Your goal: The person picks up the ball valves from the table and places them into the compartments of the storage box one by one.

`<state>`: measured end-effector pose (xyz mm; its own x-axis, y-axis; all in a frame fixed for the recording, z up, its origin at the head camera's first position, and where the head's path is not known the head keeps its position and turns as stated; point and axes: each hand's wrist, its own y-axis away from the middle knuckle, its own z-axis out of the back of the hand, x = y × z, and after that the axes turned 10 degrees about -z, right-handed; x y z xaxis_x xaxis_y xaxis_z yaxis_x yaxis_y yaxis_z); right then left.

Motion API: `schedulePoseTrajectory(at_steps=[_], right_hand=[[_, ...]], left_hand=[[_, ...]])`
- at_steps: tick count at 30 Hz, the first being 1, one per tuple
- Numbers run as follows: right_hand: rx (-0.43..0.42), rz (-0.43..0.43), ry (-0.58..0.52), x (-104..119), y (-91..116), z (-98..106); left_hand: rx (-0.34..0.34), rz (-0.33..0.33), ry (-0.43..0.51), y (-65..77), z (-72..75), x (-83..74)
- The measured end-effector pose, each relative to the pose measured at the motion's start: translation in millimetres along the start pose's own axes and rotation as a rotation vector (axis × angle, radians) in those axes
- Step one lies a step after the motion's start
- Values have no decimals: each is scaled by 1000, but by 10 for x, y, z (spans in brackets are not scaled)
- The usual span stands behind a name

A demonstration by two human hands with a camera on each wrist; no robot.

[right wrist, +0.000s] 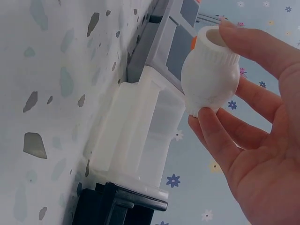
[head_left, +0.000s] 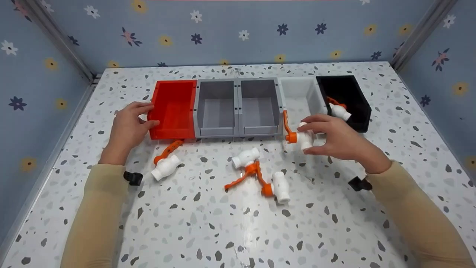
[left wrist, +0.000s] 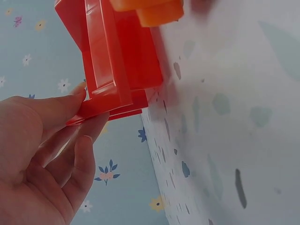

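Head view, right of centre: my right hand [head_left: 336, 138], the nearer, pinches a white valve [head_left: 305, 140] end to end, its long axis running up the frame, at the front of the white bin [head_left: 296, 89]. The orange handle [head_left: 287, 125] overlaps the edge by the right grey bin [head_left: 257, 108]; I can't tell whether they touch. The black bin [head_left: 341, 85] stands rightward. At left, my left hand [head_left: 128, 125] grips the red bin [head_left: 175, 95]; three loose valves [head_left: 166, 167] lie lower down.

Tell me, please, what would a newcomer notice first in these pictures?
The red bin, at the left end of the row, would probably draw the eye first; the left hand grips its edge. Next comes a white valve, its orange handle vivid, held in the right hand near the white bin.
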<state>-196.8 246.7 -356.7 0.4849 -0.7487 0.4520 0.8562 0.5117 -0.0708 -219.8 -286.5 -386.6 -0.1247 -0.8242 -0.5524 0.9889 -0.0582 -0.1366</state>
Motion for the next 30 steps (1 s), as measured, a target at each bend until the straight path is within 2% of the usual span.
schedulePoseTrajectory(at_steps=[9, 16, 25, 30], right_hand=[[-4, -89, 6, -13, -41, 69], [-106, -107, 32, -87, -110, 100], [-168, -267, 4, -97, -201, 1], [-216, -303, -18, -73, -254, -74]], left_hand=[[-1, 10, -1, 0, -11, -1], [-3, 3, 8, -11, 1, 15], [-7, 5, 10, 5, -5, 21], [-15, -24, 5, 14, -6, 19]])
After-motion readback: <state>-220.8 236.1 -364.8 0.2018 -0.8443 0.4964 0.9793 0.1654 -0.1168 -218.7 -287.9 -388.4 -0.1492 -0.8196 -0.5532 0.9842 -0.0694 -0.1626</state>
